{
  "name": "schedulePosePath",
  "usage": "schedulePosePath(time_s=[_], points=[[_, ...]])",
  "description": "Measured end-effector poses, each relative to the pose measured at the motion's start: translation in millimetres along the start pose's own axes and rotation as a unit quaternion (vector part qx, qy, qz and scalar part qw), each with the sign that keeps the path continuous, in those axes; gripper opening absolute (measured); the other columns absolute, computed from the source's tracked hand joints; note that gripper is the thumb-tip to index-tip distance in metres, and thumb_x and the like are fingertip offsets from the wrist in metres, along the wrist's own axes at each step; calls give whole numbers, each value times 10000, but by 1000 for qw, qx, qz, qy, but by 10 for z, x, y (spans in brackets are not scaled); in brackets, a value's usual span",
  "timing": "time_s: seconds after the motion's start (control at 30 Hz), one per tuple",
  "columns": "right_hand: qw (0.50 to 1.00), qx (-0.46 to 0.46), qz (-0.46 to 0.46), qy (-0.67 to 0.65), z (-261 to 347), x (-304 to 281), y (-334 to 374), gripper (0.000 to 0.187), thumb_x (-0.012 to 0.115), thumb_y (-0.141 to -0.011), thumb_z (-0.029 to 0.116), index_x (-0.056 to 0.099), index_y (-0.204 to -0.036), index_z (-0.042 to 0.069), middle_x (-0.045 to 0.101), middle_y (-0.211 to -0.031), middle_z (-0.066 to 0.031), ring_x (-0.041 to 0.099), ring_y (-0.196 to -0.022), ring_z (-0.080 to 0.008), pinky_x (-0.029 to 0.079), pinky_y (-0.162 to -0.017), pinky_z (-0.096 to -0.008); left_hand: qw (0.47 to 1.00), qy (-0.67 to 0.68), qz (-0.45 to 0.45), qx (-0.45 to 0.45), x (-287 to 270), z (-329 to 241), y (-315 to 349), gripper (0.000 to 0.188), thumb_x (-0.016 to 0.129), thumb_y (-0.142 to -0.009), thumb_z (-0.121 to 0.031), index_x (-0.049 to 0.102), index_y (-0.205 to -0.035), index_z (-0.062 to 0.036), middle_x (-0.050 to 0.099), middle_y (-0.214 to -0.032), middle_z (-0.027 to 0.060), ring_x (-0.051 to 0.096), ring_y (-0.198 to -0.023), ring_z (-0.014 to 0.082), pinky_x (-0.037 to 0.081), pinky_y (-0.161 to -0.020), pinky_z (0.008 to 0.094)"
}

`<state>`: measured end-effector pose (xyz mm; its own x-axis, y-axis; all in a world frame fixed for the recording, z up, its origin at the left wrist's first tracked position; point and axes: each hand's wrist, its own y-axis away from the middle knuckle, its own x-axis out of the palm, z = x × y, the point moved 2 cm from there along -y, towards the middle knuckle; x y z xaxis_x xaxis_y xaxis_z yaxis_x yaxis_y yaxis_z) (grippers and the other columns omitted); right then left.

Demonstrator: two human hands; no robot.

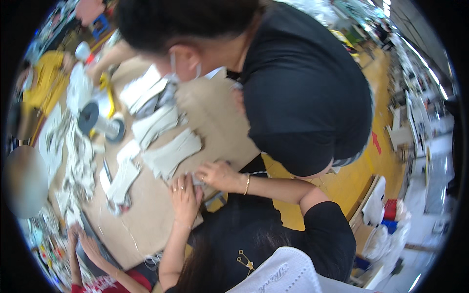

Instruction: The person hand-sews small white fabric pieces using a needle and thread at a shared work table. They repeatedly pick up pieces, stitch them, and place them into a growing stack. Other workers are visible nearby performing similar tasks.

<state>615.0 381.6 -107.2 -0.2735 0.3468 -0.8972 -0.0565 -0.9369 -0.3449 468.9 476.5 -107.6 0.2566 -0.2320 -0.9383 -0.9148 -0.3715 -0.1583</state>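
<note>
Both my hands meet at the near edge of the brown-covered table point(222, 110). Between them is a small pale piece point(197, 179), mostly hidden by the fingers, perhaps cloth. My left hand point(184, 198), with rings, has its fingers close together and pressed on this piece. From the right, my right hand point(217, 176) comes in with curled fingers that pinch it. Just beyond my hands lies a stack of pale grey-beige cut fabric pieces point(173, 151). Another stack point(156, 124) sits behind it.
A person in a black shirt point(308, 88) leans over the table's right side. A spool point(105, 124), a pen-like tool point(106, 168) and a heap of pale strips point(78, 161) lie to the left. Another person's hands point(85, 241) work at lower left.
</note>
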Motion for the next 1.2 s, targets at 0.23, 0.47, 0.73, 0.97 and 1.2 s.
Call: schedulePosePath(time_s=[0.23,0.47,0.73,0.97,1.2], points=[[999,3,-31,39,15,60,-5,132,595,-799,158,635,-893,75,587,-944,-34,621,-916,-190,559,-624,-312,996,-1,-41,73,30,-72,-12,532,657,-868,-218,505,-1318,23,512,-1374,196,467,-1297,354,343,-1081,492],[1000,-2,16,21,115,80,-110,182,598,-809,146,654,-966,72,598,-979,-54,626,-917,-220,565,-659,-322,999,2,-47,23,2,21,137,587,676,-896,-231,451,-1378,17,553,-1351,160,485,-1309,298,333,-1106,464],[999,-5,43,-21,242,209,-424,146,599,-816,121,657,-936,62,577,-945,-63,619,-890,-227,557,-651,-345,997,-13,-68,-31,-56,234,244,525,668,-894,-229,506,-1339,-3,558,-1350,146,496,-1297,299,356,-1085,464],[991,55,59,-104,64,-67,-252,152,629,-805,80,707,-933,99,572,-844,-62,655,-757,-242,540,-634,-362,994,-46,-88,-46,21,166,219,402,675,-883,-227,615,-1219,-16,581,-1330,155,515,-1280,302,381,-1056,477],[995,-16,69,-64,10,-280,-54,256,643,-752,31,713,-988,102,546,-824,-24,628,-696,-173,515,-577,-323,994,-41,-92,-51,-3,166,217,473,674,-873,-246,573,-1270,-9,592,-1311,146,523,-1271,283,366,-1051,457]])
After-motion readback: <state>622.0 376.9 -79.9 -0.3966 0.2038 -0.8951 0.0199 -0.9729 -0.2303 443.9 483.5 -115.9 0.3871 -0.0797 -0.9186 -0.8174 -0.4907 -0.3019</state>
